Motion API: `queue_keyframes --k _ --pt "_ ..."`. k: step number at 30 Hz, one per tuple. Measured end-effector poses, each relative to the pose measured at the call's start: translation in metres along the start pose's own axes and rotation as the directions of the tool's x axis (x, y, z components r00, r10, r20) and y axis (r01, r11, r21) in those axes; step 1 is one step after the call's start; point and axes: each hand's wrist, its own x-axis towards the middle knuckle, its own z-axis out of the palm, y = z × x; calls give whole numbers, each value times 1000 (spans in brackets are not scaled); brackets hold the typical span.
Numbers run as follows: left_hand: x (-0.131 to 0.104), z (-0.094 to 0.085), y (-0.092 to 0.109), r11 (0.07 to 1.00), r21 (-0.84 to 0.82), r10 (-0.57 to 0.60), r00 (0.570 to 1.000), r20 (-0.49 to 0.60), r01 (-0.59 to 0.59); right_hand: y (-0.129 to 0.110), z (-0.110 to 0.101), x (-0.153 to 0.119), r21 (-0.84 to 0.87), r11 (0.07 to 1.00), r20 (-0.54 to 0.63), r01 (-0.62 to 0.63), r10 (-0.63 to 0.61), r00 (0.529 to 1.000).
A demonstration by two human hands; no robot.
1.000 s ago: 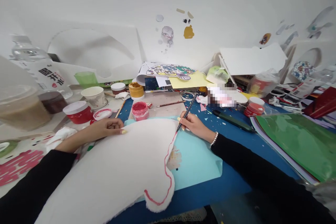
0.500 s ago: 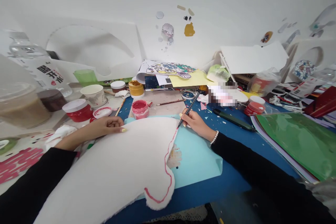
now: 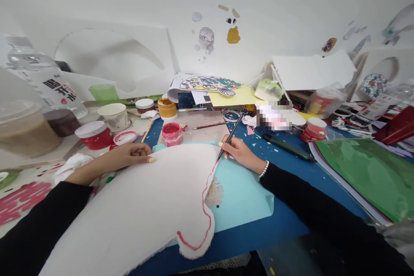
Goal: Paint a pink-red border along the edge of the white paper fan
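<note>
A large white cut-out board [image 3: 139, 207] lies across the light blue sheet [image 3: 246, 198], and a wavy red line runs along its right edge. My left hand [image 3: 137, 155] is closed on the board's upper left edge, thumb on top. Between the fingers of my right hand [image 3: 237, 152] is a slim black paintbrush [image 3: 230, 136]. Its tip touches the board at the upper end of the red line. An open jar of red paint [image 3: 172, 133] stands just behind the board.
Behind are a yellow paint jar [image 3: 167, 108], a paper cup [image 3: 113, 116] and a thin brush [image 3: 210, 125]. A red jar [image 3: 93, 135] and a water bottle [image 3: 42, 77] stand left. Right are a dark green cutter [image 3: 287, 148] and green sheets [image 3: 365, 172].
My right hand and the brush tip have shifted very slightly left and down along the board's edge. My left hand still rests in nearly the same place.
</note>
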Motion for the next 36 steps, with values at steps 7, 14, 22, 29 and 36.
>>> queue_keyframes --k 7,14,22,29,36 --pt "1 1 -3 1000 -21 -1 1000 9 1 -1 0 -1 7 1000 23 2 -2 1000" --pt "0 0 0 1000 -28 -7 1000 21 7 -1 1 0 8 1000 -45 16 -15 999" --pt "-1 0 3 1000 -20 -16 1000 17 16 -1 1 0 -1 1000 -77 30 -30 997" --pt "-2 -1 4 1000 -24 -17 1000 11 17 -5 0 0 -7 1000 -50 13 -14 999" --pt "-1 -1 5 1000 -12 -21 1000 19 21 0 1 1 20 1000 -108 12 -9 994"
